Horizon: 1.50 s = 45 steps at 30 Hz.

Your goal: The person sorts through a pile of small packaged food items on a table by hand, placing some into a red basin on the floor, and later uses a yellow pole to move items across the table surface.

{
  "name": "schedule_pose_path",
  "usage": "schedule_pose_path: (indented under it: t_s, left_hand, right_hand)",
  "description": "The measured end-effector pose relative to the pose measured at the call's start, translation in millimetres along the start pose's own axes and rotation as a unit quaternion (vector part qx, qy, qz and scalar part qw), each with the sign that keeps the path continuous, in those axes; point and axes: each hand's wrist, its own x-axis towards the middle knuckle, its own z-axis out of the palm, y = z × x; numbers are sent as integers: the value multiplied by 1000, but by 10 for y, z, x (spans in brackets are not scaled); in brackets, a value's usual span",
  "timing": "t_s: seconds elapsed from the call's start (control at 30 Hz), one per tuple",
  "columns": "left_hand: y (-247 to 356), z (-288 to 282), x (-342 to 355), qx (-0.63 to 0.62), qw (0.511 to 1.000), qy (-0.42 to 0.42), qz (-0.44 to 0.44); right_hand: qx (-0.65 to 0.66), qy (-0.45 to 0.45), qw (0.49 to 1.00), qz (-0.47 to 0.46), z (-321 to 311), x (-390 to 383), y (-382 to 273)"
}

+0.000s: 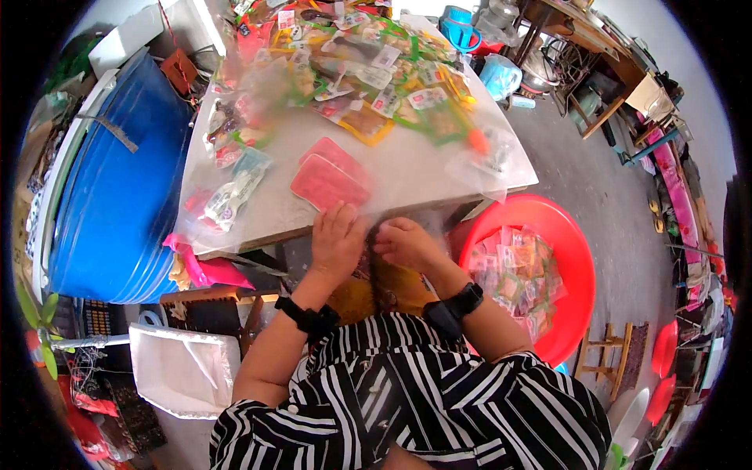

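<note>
Flat rounded pink-red pieces [333, 174], overlapping one another, lie near the front edge of the white-topped table [266, 211]; I cannot tell what they are. My left hand [338, 239] is at that edge, its fingers stretched out, with the tips at the lower rim of the pink-red pieces. Just right of it, my right hand [407, 243] is closed with curled fingers at the table's edge. Whatever it may hold is hidden. A heap of small clear food packets [368, 70] with green, yellow and red print covers the far part of the table.
A red tub [576, 258] holding several packets [517, 270] stands on the floor at my right. A big blue barrel [117, 188] rises left of the table. Lower left is a white foam box [184, 368]; a small wooden stool [607, 352] stands at the right.
</note>
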Motion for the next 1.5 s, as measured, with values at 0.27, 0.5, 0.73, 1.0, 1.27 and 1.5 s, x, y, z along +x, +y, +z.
schedule_pose_path:
  t_s: [0.27, 0.5, 0.73, 1.0, 1.27, 1.5]
  left_hand:
    - [123, -37, 15, -81, 997, 6, 3]
    - [256, -391, -18, -195, 979, 53, 28]
    - [82, -262, -383, -247, 964, -97, -12]
    - [-194, 91, -941, -203, 875, -403, -177]
    - [-253, 143, -1037, -165, 851, -463, -186]
    - [-319, 167, -1069, -184, 853, -462, -161]
  right_hand:
    - [-134, 39, 853, -504, 168, 175, 115]
    - [-7, -30, 952, -306, 104, -462, -401]
    - [-215, 29, 941, -261, -642, -1149, -396]
    - [-120, 226, 945, -204, -1113, -1624, 105]
    - [-337, 380, 861, 5, -2173, -1160, 1084]
    - [-255, 527, 788, -188, -2920, -1094, 1024]
